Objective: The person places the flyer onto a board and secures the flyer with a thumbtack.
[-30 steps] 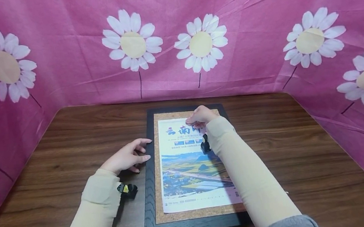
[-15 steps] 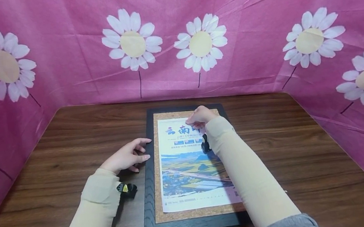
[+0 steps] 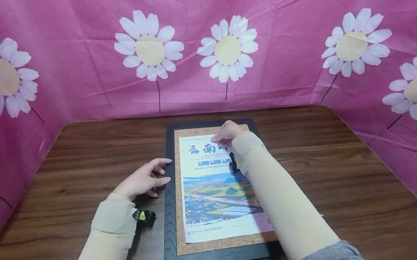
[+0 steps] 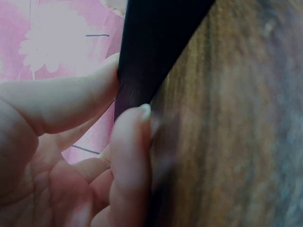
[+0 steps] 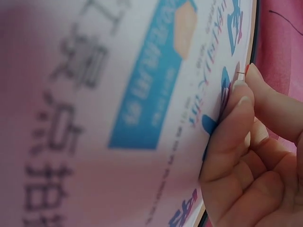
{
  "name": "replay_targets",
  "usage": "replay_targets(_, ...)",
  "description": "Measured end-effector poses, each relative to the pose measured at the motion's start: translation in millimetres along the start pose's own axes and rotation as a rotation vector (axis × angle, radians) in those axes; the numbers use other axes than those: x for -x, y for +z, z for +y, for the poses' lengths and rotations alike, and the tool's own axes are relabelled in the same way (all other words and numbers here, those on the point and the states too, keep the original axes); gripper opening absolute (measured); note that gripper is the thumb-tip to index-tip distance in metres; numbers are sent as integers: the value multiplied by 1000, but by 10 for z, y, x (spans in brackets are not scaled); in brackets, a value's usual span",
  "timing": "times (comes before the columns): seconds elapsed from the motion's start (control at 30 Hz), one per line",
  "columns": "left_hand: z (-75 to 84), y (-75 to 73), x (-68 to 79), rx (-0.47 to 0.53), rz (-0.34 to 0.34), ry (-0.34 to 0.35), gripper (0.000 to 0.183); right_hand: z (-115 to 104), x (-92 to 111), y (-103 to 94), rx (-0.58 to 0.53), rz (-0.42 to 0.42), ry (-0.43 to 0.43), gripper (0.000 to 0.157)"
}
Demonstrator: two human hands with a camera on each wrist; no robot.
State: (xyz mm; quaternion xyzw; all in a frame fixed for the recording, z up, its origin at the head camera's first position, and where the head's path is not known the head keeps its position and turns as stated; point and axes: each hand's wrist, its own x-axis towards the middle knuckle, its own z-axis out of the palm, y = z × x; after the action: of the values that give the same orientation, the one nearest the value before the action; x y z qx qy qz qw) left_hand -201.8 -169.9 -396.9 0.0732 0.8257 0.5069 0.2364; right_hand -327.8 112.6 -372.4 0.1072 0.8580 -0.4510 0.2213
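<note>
A paper poster (image 3: 222,197) with a printed landscape and blue lettering lies on a cork board (image 3: 207,246) with a black frame. My right hand (image 3: 228,132) is at the poster's upper part. In the right wrist view its thumb and forefinger pinch a small red-headed push pin (image 5: 246,69), whose thin needle points toward the paper; whether the tip touches it is unclear. My left hand (image 3: 142,179) lies beside the board, its fingertips resting against the left side of the black frame (image 4: 151,42). My right forearm covers the poster's right side.
The board lies on a dark brown wooden table (image 3: 80,163). A pink cloth (image 3: 281,51) printed with large white daisies hangs behind the table and along both sides. Each wrist carries a small black camera (image 3: 145,218).
The whole head view has shifted very slightly to the left. Both hands, the poster and the board keep their places relative to each other.
</note>
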Motion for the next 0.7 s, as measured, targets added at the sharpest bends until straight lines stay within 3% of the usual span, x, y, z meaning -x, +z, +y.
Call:
replay_targets(0.47,6,5,-3,-6,7,-1,58,-27,-99,56,92,77,65,23)
replay_targets(0.7,7,10,4,-10,11,-7,58,-25,-87,48,79,65,77,25)
